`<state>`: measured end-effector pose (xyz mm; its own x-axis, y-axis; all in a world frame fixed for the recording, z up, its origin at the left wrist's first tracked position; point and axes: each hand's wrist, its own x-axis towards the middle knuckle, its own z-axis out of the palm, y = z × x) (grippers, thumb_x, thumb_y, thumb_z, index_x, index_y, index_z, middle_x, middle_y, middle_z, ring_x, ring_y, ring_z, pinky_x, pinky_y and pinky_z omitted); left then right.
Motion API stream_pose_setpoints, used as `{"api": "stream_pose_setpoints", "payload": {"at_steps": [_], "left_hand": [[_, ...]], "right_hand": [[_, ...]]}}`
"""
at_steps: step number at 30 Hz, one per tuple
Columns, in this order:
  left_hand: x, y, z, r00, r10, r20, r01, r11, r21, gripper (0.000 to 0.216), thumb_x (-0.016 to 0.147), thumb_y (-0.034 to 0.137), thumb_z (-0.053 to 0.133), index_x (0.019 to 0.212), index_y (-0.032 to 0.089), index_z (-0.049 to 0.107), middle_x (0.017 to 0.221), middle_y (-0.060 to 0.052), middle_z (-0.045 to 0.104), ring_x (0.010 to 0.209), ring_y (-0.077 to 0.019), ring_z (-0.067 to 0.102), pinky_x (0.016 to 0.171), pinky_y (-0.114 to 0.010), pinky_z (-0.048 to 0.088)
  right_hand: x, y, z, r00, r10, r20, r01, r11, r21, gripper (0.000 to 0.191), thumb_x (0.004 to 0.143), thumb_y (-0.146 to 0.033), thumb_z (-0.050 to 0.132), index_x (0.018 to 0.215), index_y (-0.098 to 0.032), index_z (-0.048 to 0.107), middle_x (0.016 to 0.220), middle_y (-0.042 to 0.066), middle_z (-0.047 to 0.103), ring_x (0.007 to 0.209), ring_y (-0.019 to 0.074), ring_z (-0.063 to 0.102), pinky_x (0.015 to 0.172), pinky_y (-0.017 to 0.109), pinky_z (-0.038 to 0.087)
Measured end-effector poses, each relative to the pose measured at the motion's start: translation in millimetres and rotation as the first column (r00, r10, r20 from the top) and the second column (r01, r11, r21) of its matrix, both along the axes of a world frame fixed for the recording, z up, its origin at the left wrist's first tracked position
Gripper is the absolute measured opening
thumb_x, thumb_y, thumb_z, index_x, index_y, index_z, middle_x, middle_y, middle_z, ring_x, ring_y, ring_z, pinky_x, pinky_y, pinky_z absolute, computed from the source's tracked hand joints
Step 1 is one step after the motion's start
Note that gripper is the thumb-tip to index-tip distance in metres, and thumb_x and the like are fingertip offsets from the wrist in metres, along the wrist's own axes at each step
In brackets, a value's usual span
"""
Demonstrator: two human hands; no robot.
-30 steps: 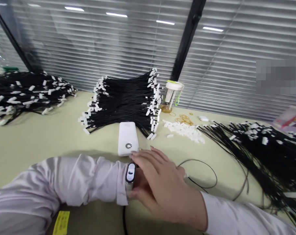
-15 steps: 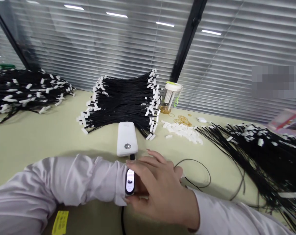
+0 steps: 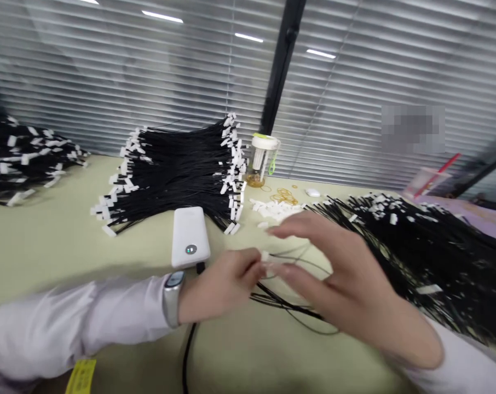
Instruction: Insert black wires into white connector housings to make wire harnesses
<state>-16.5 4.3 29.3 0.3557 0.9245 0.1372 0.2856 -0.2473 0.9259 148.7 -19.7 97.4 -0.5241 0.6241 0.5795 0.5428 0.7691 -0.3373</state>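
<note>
My left hand [image 3: 223,284], with a smart band [image 3: 172,295] on its wrist, is closed in a pinch around the end of a thin black cable. A small white connector [image 3: 265,256] pokes out at its fingertips. Several black cables [image 3: 283,303] trail right from beneath this hand, passing behind my right one. My right hand [image 3: 350,279] has thumb and fingers spread apart, its thumb tip close to the connector; whether they touch I cannot tell. Just beyond my left hand lies a white power bank [image 3: 190,236] with a black lead plugged in.
A wide bundle of black cables [image 3: 182,169] with white ends lies behind the power bank. More cable piles flank it, one left [image 3: 26,158], one right [image 3: 437,262]. Loose white connectors [image 3: 275,209], rubber bands [image 3: 284,196] and a bottle [image 3: 262,161] stand near the blinds.
My right hand has left the smart band at my left wrist and moved right, fingers spreading. My left hand, covered before, now shows with a connector at its fingertips. The view has shifted right.
</note>
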Motion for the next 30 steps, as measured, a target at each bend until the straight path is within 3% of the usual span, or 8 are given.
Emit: {"api": "stream_pose_setpoints", "payload": {"at_steps": [2,4,9,15,20,24,26,30], "left_hand": [[-2.0,0.7,-3.4,1.0,-0.01,-0.008,0.009,0.99,-0.143,0.032,0.081,0.044,0.041,0.067,0.018,0.054,0.051,0.003,0.044,0.048,-0.0099,0.04,0.045,-0.022,0.033],[-3.2,-1.2,-7.5,0.997,0.07,0.029,-0.056,0.939,-0.34,0.038,0.08,0.052,0.036,0.073,0.02,0.053,0.051,0.005,0.04,0.043,-0.0091,0.036,0.038,-0.02,0.029],[6.4,-11.6,-14.1,0.951,0.267,0.154,-0.149,0.836,-0.528,0.039,0.075,0.058,0.04,0.076,0.02,0.049,0.056,0.005,0.04,0.043,-0.0073,0.036,0.033,-0.016,0.028],[17.8,-15.4,-20.0,0.913,0.3,0.278,-0.125,0.852,-0.509,0.035,0.077,0.053,0.043,0.075,0.018,0.047,0.059,0.005,0.039,0.044,-0.0055,0.037,0.034,-0.015,0.032],[17.2,-14.9,-20.4,0.874,0.369,0.315,-0.16,0.832,-0.531,0.034,0.076,0.052,0.046,0.075,0.018,0.047,0.061,0.005,0.037,0.047,-0.0053,0.037,0.035,-0.014,0.033],[17.1,-14.0,-21.4,0.867,0.383,0.32,-0.177,0.836,-0.52,0.036,0.076,0.054,0.044,0.075,0.018,0.046,0.062,0.005,0.037,0.05,-0.0063,0.039,0.035,-0.015,0.035],[17.7,-14.2,-22.3,0.883,0.357,0.305,-0.172,0.85,-0.498,0.035,0.077,0.053,0.044,0.075,0.018,0.046,0.065,0.004,0.039,0.05,-0.0063,0.04,0.036,-0.016,0.037],[18.7,-16.0,-23.1,0.919,0.303,0.253,-0.17,0.882,-0.439,0.033,0.08,0.051,0.039,0.076,0.018,0.045,0.069,0.004,0.04,0.051,-0.0065,0.041,0.037,-0.017,0.039]], "right_hand": [[21.4,-0.5,-1.7,0.996,-0.081,0.032,0.084,0.991,-0.103,0.008,0.079,-0.022,0.053,0.072,-0.019,0.053,0.063,-0.001,0.053,0.058,0.0087,0.049,0.053,0.021,0.04],[36.6,0.3,-13.5,0.988,-0.106,0.112,0.13,0.965,-0.23,0.025,0.081,-0.022,0.049,0.057,-0.017,0.046,0.049,-0.004,0.043,0.046,0.0064,0.039,0.045,0.02,0.032],[43.3,-1.0,-43.2,0.967,0.037,0.252,0.051,0.941,-0.333,0.019,0.084,-0.023,0.045,0.067,-0.017,0.054,0.06,-0.002,0.052,0.057,0.0072,0.046,0.055,0.021,0.036],[45.3,-7.3,-42.8,0.957,-0.14,0.255,0.129,0.99,0.061,0.019,0.08,-0.021,0.048,0.062,-0.016,0.049,0.061,0.001,0.044,0.06,0.0103,0.039,0.054,0.024,0.029],[63.1,-2.9,-28.8,0.908,-0.34,0.245,0.23,0.893,0.386,0.026,0.078,-0.025,0.052,0.054,-0.016,0.05,0.063,0.003,0.048,0.066,0.014,0.041,0.065,0.032,0.031],[66.2,-0.7,-26.3,0.9,-0.136,0.414,0.136,0.99,0.029,0.033,0.083,-0.024,0.045,0.051,-0.016,0.047,0.052,0.0,0.043,0.055,0.0102,0.041,0.058,0.027,0.032],[61.1,-0.1,-31.4,0.901,-0.04,0.432,0.107,0.985,-0.133,0.03,0.085,-0.025,0.042,0.057,-0.016,0.05,0.054,0.0,0.048,0.057,0.0101,0.046,0.056,0.025,0.033],[45.8,-0.2,-42.8,0.928,-0.053,0.368,0.137,0.969,-0.205,0.024,0.085,-0.024,0.043,0.065,-0.017,0.055,0.059,0.0,0.054,0.058,0.0094,0.05,0.056,0.023,0.034]]}}
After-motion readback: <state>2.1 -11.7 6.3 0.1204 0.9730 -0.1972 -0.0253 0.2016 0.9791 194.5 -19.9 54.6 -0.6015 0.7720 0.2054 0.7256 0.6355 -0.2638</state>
